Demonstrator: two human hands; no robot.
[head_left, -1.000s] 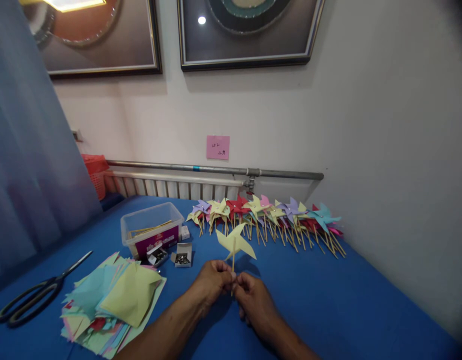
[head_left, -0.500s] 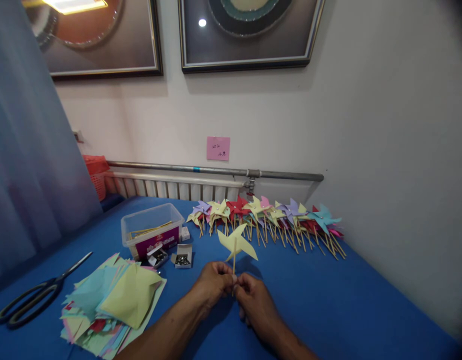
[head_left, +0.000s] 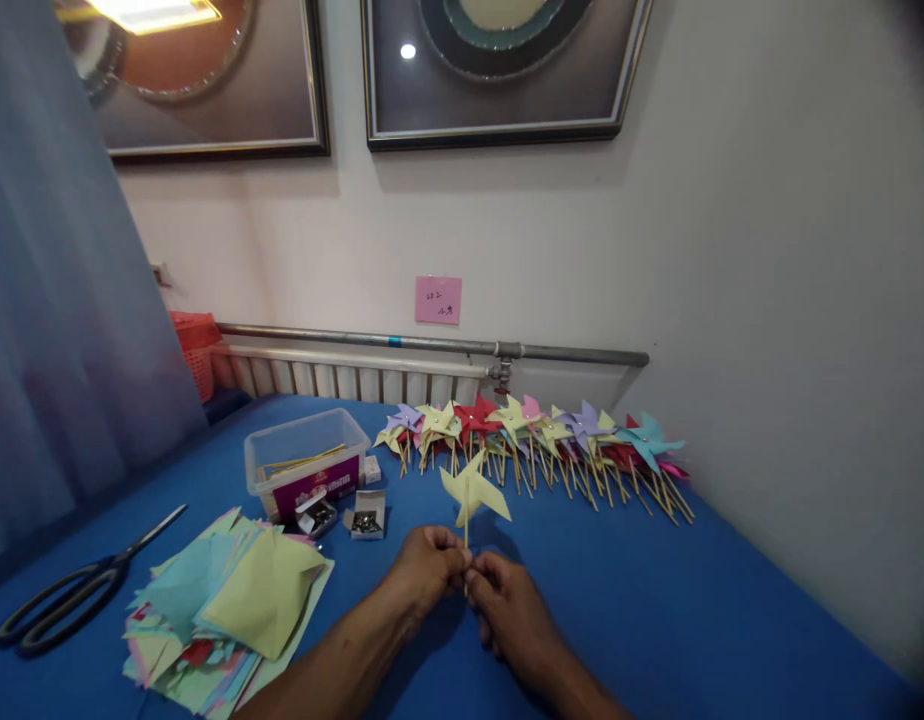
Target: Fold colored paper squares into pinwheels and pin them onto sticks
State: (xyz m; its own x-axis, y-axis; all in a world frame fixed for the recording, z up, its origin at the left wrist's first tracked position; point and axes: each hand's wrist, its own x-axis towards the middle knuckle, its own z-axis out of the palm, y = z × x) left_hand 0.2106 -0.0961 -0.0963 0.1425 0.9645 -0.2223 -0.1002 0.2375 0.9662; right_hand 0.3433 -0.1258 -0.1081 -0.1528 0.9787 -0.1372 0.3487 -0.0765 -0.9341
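- Table (head_left: 657,600): blue cover; carries everything listed below.
- Pinwheel row (head_left: 537,440): finished pieces in mixed colours, laid along the far edge by the wall, sticks toward the viewer.
- Paper stack (head_left: 229,600): loose coloured squares, near left, beside scissors (head_left: 72,595).
- Tub (head_left: 304,462): clear plastic, open top; holds wooden sticks and a purple-labelled pack.
- Two small boxes (head_left: 366,515): open, just in front of the tub; small metal pins inside.
- Left hand (head_left: 424,565): fingers pinched shut on the stick's lower end.
- Right hand (head_left: 507,610): fingers closed on the same stick, touching the left hand.
- Pinwheel (head_left: 473,490): yellow, upright above both hands, over the table middle.
- Risk, as judged: too hard a twist could snap the thin stick or tear the paper at its pin; a loose pin could let the vanes slip off.
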